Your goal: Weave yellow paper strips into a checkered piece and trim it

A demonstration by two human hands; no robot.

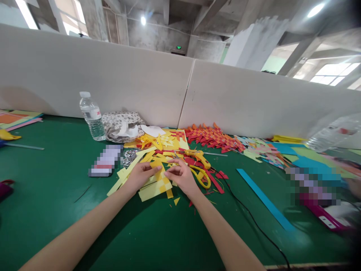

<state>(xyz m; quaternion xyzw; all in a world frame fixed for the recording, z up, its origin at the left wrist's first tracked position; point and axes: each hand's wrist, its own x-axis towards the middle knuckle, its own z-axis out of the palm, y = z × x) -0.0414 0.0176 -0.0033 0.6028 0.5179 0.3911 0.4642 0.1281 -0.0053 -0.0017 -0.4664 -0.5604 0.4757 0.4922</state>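
On the green table (56, 210) lies a woven yellow paper piece (158, 184), made of pale and deep yellow strips. My left hand (139, 176) rests on its left side, fingertips pinching a strip near the top. From the right, my right hand (182, 176) pinches a strip end close to the same spot. Both hands meet over the weave. Loose yellow strips (126, 171) fan out to the left under my left hand.
Yellow scissors (200, 165) lie just right of my right hand among red scraps (216, 180). Behind are woven red-orange paper fish (214, 137), a water bottle (92, 116), a patterned cloth (120, 124), a blue strip (263, 199) and a black cable (254, 222).
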